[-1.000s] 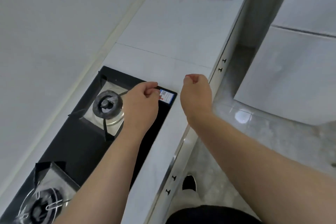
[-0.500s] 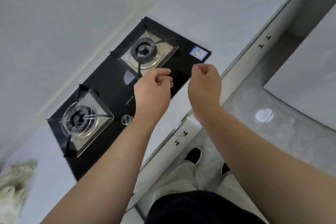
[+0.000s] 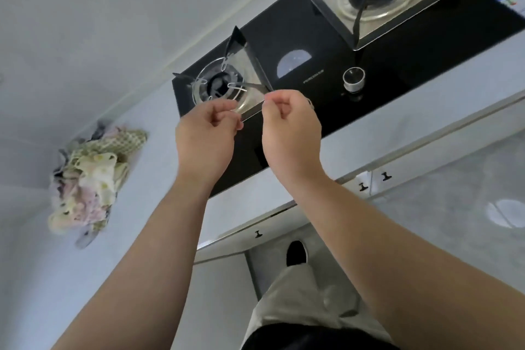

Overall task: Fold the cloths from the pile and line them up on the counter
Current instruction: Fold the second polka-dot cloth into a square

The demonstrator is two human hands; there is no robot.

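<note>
With no cloth in hand, my left grip (image 3: pixel 207 133) and right grip (image 3: pixel 289 128) hung clenched on nothing over the hob (image 3: pixel 312 65), so fetching came next, I judged: reaching left to the pile (image 3: pixel 91 176) on the counter (image 3: pixel 42 278).

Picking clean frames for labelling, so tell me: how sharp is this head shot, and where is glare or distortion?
Head view: the cloth pile is smeared by motion blur; the left hand and right hand look slightly soft; a pale round reflection sits on the black cooktop, a bright glare patch on the floor; the wide lens swells the forearms toward the bottom corners.
</note>
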